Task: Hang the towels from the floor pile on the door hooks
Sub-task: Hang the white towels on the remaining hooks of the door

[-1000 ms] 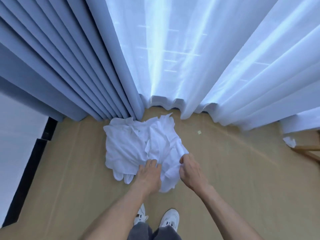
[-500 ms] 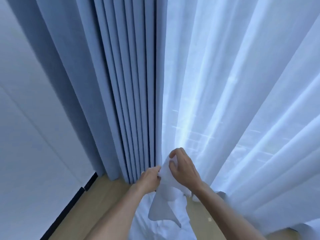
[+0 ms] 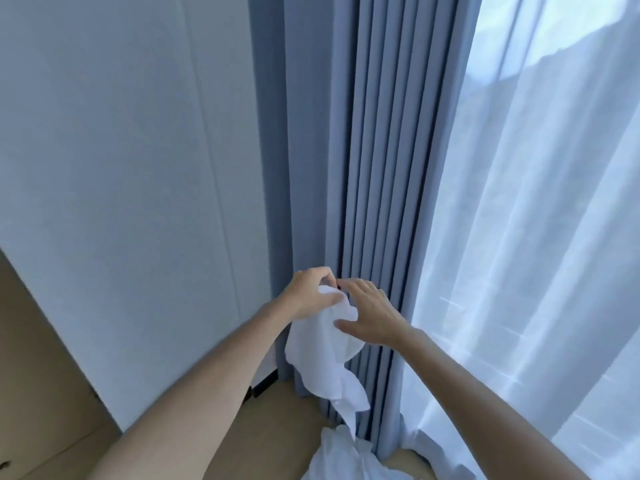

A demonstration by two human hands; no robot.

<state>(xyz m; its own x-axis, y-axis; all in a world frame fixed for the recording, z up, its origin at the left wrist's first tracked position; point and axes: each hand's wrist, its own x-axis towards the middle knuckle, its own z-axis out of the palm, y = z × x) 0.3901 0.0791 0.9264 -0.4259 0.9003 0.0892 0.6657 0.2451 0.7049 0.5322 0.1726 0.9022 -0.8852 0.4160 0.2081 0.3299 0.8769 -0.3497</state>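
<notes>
Two hands: left hand pinches the towel, right hand seemingly loose against it

hands: 2 | held towel: 1 | floor pile: 1 | curtains: 2

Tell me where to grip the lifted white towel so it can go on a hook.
Grip the white towel at its bunched top edge, where the left hand and right hand meet, coming from above. The rest hangs limp towards the floor pile.
</notes>
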